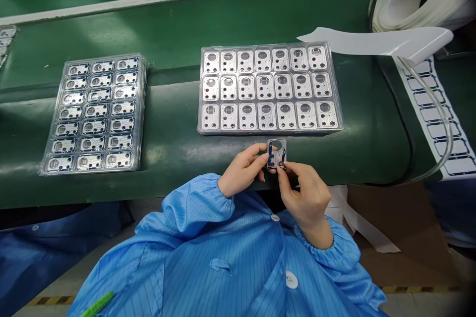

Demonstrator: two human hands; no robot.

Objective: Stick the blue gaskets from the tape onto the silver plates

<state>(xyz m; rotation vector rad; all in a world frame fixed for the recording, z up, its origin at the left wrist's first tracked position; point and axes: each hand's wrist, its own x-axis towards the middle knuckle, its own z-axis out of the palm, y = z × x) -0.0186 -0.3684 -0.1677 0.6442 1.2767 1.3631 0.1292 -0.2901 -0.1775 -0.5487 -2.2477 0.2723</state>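
Observation:
Just in front of the middle tray, my left hand point(245, 168) grips a small silver plate point(275, 151) by its left side, thumb on top. The plate has a round window near its upper end and a dark outline strip point(284, 152) along its face, which looks loose or curved on the right side. At the plate's lower right corner, my right hand point(305, 190) has its thumb and index finger pinched on the end of this dark strip. The clear tray point(269, 132) beyond the hands holds rows of similar silver plates.
Another clear tray point(142, 109) of plates with dark outlines lies to the left on the green work surface point(174, 158). To the right, a white liner point(451, 124) bears black outline frames, near a hose, a cable and a large white roll point(388, 2).

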